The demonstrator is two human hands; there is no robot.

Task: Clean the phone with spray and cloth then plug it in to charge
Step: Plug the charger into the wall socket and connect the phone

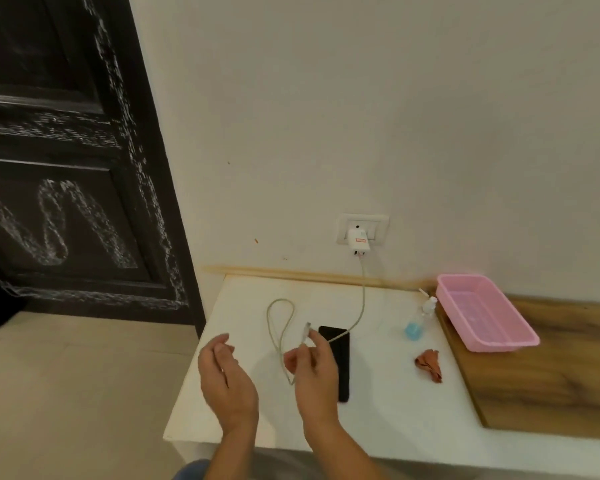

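Observation:
A black phone [341,358] lies flat on the white table [257,420], partly hidden by my right hand [312,368]. That hand pinches the plug end of the white charging cable [362,299], lifted just left of the phone's top edge. The cable loops on the table and runs up to a white charger [358,241] in the wall socket [378,230]. My left hand [224,379] hovers open to the left, holding nothing. A spray bottle [418,322] with blue liquid stands at the right. A crumpled orange cloth [430,363] lies in front of it.
A pink plastic basket [520,336] sits on a wooden surface [548,382] at the right, against the wall. A dark door [66,161] with chalk marks stands at the left. The table's left edge drops to a beige floor [66,393].

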